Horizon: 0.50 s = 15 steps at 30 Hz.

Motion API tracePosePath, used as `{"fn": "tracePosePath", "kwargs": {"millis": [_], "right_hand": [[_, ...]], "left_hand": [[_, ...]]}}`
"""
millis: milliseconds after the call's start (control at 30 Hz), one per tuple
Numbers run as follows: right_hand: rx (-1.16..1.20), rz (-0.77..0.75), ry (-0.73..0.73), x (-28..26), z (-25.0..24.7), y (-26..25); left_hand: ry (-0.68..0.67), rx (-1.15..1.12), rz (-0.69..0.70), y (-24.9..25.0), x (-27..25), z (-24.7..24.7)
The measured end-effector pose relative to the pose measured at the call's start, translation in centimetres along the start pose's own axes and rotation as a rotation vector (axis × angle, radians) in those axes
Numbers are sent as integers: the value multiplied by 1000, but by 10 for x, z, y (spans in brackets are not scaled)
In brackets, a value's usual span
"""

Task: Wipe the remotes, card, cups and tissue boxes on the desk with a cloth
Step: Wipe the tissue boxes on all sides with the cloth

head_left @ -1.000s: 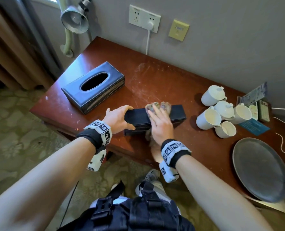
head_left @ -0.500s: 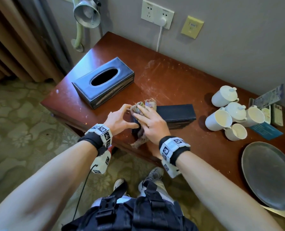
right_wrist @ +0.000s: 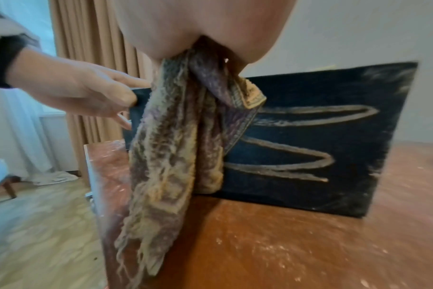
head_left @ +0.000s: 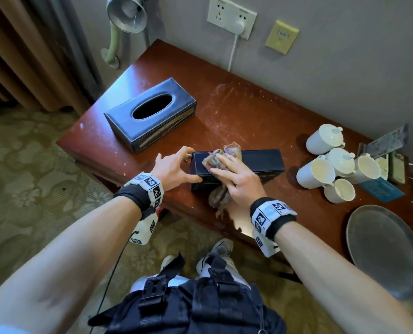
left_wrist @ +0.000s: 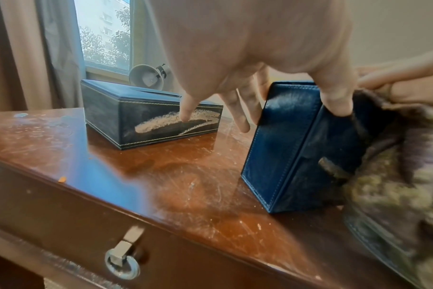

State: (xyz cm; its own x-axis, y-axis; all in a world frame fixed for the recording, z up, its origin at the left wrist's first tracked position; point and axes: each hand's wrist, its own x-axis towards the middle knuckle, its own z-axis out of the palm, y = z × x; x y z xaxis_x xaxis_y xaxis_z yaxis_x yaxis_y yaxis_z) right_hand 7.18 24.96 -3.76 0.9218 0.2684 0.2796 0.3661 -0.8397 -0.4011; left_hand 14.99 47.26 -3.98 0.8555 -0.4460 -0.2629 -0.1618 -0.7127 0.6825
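On the desk (head_left: 236, 112) the near box (head_left: 256, 162) stood on its long side close to the front edge, its broad face turned toward the person and streaked with pale looping marks, as the right wrist view showed. The left hand (head_left: 174, 168) held the box's left end, thumb on the near face and fingers (left_wrist: 240, 115) spread wide over the end and top. The right hand (head_left: 234, 175) pressed the cloth (head_left: 221, 156) flat against the box's top left part with fairly straight fingers; the rest of the cloth hung from under the palm down the near face, and in the right wrist view its frayed end dropped past the desk edge.

The far box (head_left: 152, 114) lay flat at the desk's back left, oval slot up, well apart from the near box, with a pale smear along its side in the left wrist view.

To the right, 5 cups (head_left: 333, 165) lay clustered, 2 of them lidded, just right of the near box but not touching it. Beyond them a card (head_left: 381, 189) lay flat beside a remote (head_left: 397, 167), and a grey plate (head_left: 384, 249) sat at the near right corner. A lamp (head_left: 127, 13) hung by the wall above the desk's left end.
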Motion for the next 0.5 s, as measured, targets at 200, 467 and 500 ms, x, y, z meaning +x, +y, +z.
{"fn": "tracePosePath", "kwargs": {"millis": [200, 467, 500], "right_hand": [[-14, 27, 80, 6, 25, -31], [-95, 201, 145, -16, -10, 16], [-96, 240, 166, -18, -15, 22]], "left_hand": [[8, -2, 0, 3, -3, 0], [-44, -86, -24, 19, -2, -3], [-54, -142, -47, 20, -2, -3]]}}
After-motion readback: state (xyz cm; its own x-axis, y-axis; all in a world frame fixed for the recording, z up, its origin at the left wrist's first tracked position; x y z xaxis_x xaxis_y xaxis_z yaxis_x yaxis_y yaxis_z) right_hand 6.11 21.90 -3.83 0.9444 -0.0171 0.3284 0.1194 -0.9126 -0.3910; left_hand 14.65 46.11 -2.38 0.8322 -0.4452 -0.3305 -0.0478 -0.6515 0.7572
